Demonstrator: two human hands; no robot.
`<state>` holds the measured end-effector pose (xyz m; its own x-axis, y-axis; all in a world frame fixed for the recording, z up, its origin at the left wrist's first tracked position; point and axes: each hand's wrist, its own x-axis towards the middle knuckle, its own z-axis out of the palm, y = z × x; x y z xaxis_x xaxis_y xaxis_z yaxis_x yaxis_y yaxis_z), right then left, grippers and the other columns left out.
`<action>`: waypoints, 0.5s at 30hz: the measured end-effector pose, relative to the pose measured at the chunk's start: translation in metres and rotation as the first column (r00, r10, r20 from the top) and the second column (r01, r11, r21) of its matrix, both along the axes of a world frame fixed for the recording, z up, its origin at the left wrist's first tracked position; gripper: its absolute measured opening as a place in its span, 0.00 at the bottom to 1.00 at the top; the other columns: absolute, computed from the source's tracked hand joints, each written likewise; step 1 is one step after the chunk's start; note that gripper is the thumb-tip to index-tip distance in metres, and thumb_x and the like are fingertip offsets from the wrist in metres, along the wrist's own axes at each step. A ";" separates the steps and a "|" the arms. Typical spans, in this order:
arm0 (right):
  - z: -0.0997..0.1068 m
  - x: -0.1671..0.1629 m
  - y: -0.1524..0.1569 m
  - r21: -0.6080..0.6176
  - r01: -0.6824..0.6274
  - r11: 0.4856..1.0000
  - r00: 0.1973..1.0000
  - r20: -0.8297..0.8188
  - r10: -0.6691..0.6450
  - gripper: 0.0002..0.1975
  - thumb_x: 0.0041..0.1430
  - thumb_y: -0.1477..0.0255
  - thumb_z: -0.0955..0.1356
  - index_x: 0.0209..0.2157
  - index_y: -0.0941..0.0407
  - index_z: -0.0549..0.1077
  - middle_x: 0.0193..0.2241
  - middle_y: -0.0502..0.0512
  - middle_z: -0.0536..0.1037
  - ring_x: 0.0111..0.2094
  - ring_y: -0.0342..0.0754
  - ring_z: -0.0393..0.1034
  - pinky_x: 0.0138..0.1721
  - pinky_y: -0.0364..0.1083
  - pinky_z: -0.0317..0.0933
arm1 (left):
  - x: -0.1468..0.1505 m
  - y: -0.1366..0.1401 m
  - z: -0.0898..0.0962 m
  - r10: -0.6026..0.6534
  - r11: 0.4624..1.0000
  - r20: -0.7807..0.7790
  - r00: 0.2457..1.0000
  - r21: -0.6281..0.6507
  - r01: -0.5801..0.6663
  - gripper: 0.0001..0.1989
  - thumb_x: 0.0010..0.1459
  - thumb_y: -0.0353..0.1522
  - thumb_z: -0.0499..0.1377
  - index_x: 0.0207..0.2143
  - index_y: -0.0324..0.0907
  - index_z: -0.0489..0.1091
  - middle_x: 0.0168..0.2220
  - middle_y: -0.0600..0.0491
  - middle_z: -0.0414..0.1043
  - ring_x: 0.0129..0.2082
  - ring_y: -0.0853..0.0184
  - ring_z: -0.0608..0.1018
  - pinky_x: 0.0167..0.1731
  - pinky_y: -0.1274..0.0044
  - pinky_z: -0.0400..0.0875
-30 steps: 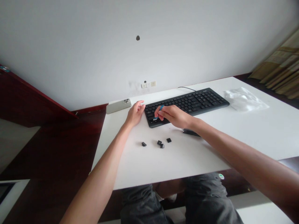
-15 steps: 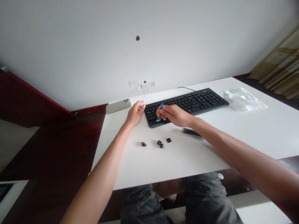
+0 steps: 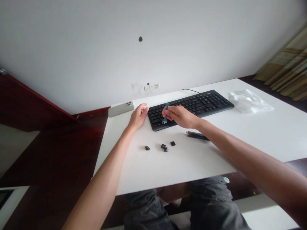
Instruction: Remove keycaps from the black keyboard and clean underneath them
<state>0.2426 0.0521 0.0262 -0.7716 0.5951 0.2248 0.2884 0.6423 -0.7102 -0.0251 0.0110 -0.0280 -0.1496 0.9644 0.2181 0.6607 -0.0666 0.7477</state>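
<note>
A small blue brush [image 3: 164, 120] with white bristles is pinched in my right hand [image 3: 178, 115], its bristles pointing down at the left part of the black keyboard [image 3: 203, 107]. Its other blue end sticks up above my fingers. At the keyboard's left edge rests my left hand [image 3: 139, 115], fingers loosely stretched and holding nothing. On the white table [image 3: 136, 169] in front of the keyboard lie several loose black keycaps, among them a separate keycap [image 3: 173, 143] and another one [image 3: 147, 148] farther left.
A slim black tool [image 3: 197, 135] lies partly under my right forearm. The phone [image 3: 121, 109] sits at the table's back left. Right of the keyboard is a crumpled clear plastic bag [image 3: 249, 101]. A cable [image 3: 192, 90] runs behind, near the wall.
The brush has turned more upright in my right hand and its bristles have shifted slightly up and right. My left hand stays at the keyboard's edge.
</note>
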 end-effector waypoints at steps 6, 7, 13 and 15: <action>-0.003 0.000 0.004 -0.003 0.026 1.000 1.000 -0.017 -0.026 0.21 0.79 0.63 0.56 0.32 0.54 0.68 0.35 0.56 0.78 0.32 0.48 0.67 0.39 0.49 0.59 | 0.000 0.000 0.000 -0.002 1.000 -0.010 1.000 0.002 0.002 0.28 0.72 0.48 0.53 0.64 0.40 0.70 0.52 0.42 0.80 0.47 0.57 0.80 0.55 0.65 0.72; -0.003 0.000 0.005 -0.012 0.024 1.000 0.999 -0.023 -0.024 0.21 0.79 0.62 0.56 0.32 0.54 0.68 0.36 0.56 0.78 0.32 0.48 0.67 0.40 0.49 0.59 | 0.000 0.000 0.000 -0.002 1.000 -0.009 1.000 0.002 0.002 0.28 0.72 0.48 0.53 0.64 0.40 0.70 0.52 0.42 0.80 0.47 0.57 0.80 0.55 0.65 0.72; -0.003 0.002 0.006 -0.053 0.022 0.998 1.000 -0.016 -0.023 0.21 0.79 0.61 0.56 0.33 0.54 0.69 0.35 0.56 0.77 0.33 0.48 0.68 0.40 0.49 0.60 | -0.001 0.000 0.000 -0.009 1.000 -0.007 1.000 0.001 0.009 0.28 0.72 0.48 0.53 0.64 0.40 0.70 0.52 0.42 0.80 0.49 0.56 0.80 0.55 0.66 0.72; -0.002 0.002 0.006 -0.058 0.024 0.998 0.999 -0.028 -0.025 0.21 0.79 0.61 0.56 0.35 0.54 0.71 0.33 0.55 0.76 0.33 0.48 0.68 0.40 0.49 0.60 | -0.001 0.001 0.000 -0.013 1.000 -0.006 1.000 0.001 0.013 0.28 0.72 0.49 0.53 0.64 0.41 0.70 0.50 0.43 0.80 0.48 0.57 0.81 0.55 0.66 0.72</action>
<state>0.2443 0.0581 0.0242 -0.7503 0.6264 0.2113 0.2825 0.5928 -0.7542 -0.0260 0.0115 -0.0285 -0.1354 0.9660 0.2202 0.6643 -0.0764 0.7435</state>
